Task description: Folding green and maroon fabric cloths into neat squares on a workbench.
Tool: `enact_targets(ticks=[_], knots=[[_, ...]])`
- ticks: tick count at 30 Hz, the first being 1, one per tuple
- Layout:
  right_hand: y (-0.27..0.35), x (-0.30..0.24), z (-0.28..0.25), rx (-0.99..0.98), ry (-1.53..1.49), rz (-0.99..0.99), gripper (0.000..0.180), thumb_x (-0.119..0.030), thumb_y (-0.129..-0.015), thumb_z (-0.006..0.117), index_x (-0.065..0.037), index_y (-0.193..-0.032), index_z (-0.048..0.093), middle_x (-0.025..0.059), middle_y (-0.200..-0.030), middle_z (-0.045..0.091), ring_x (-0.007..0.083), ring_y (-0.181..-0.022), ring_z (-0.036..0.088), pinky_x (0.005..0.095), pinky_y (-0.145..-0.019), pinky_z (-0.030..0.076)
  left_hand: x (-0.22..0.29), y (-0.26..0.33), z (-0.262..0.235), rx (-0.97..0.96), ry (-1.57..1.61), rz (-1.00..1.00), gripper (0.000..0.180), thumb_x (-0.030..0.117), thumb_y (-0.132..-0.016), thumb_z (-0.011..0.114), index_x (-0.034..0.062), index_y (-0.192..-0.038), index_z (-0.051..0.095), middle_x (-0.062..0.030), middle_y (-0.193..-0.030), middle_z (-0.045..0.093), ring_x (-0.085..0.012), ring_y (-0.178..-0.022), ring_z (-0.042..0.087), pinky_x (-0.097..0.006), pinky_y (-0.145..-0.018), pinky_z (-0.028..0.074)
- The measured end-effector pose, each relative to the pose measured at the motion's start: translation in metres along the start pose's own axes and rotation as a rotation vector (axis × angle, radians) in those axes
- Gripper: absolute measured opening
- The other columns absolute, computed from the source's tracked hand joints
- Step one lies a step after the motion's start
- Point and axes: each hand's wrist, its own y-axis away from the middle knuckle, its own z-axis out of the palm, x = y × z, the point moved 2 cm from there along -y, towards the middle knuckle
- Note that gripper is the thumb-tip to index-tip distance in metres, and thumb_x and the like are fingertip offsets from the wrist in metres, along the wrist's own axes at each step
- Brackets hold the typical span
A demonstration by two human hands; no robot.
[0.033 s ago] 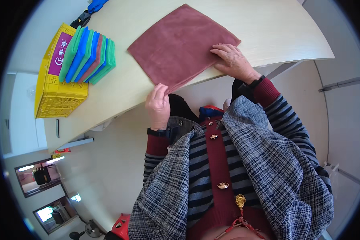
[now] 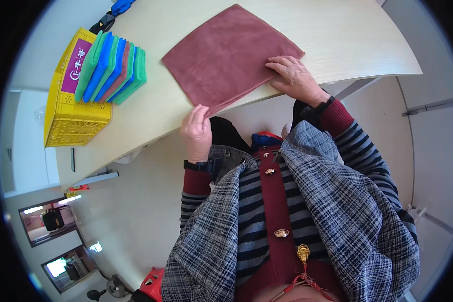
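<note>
A brownish-red cloth (image 2: 229, 53) lies flat on the pale table, with stacked layers showing along its near edge. At its near left corner, my left hand (image 2: 197, 132) pinches the edge between thumb and fingers. Toward the right corner rests my right hand (image 2: 298, 80), palm down, its fingers stretched out over the cloth and holding nothing. Part of the thumb side of that hand blends into the cloth edge.
Left of the cloth stands a yellow plastic basket (image 2: 78, 118) with a purple label. Folded green, blue and reddish cloths (image 2: 113, 70) lean in a row against it. The pale table (image 2: 151, 110) has its near edge by my body. A red stool (image 2: 153, 283) is at lower left.
</note>
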Motion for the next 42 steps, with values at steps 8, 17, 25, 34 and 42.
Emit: enact_targets(ticks=[8,17,25,34,42], knots=[[0.012,-0.025,0.001,-0.042,-0.022,-0.03,0.043,-0.016,-0.083,0.073,-0.007,-0.124,0.065,0.0099,-0.132,0.061,0.03,-0.123,0.055,0.0418,-0.107,0.045,-0.021,0.01,-0.027,-0.058,0.077,-0.156,0.033,-0.005,-0.074,0.069,0.0056,-0.105,0.069,-0.0107,-0.12,0.065,-0.0324,-0.11,0.062,-0.041,-0.095,0.051],[0.02,-0.029,0.004,-0.033,0.034,0.02,0.036,-0.011,-0.083,0.071,-0.004,-0.118,0.067,0.0109,-0.126,0.063,0.0306,-0.118,0.057,0.0421,-0.103,0.047,-0.014,0.025,-0.015,0.011,-0.03,-0.097,0.039,0.0,-0.074,0.075,0.0081,-0.111,0.067,-0.0091,-0.121,0.061,-0.0299,-0.114,0.058,-0.042,-0.099,0.046],[0.018,-0.074,0.024,-0.059,-0.037,-0.15,0.045,-0.011,-0.08,0.075,-0.006,-0.124,0.064,0.0116,-0.128,0.061,0.0318,-0.12,0.055,0.0434,-0.106,0.045,-0.009,0.028,-0.009,0.054,-0.083,0.009,0.03,-0.005,-0.073,0.072,0.0066,-0.101,0.067,-0.0088,-0.11,0.063,-0.03,-0.104,0.06,-0.042,-0.091,0.049],[-0.013,-0.104,0.046,-0.096,-0.076,-0.281,0.049,-0.011,-0.08,0.076,-0.008,-0.127,0.063,0.0101,-0.128,0.059,0.0307,-0.122,0.054,0.0434,-0.107,0.043,0.001,0.008,-0.007,0.08,0.02,-0.005,0.021,-0.01,-0.074,0.066,0.0038,-0.088,0.059,-0.0094,-0.101,0.063,-0.0302,-0.096,0.06,-0.04,-0.085,0.049],[-0.025,-0.081,0.013,-0.32,-0.248,-0.061,0.048,-0.018,-0.087,0.072,-0.008,-0.133,0.06,0.0112,-0.137,0.056,0.0307,-0.13,0.05,0.0436,-0.111,0.04,-0.004,0.004,-0.026,0.095,-0.034,-0.019,0.019,-0.009,-0.073,0.063,0.0051,-0.085,0.057,-0.0072,-0.095,0.063,-0.0292,-0.094,0.059,-0.041,-0.084,0.047]])
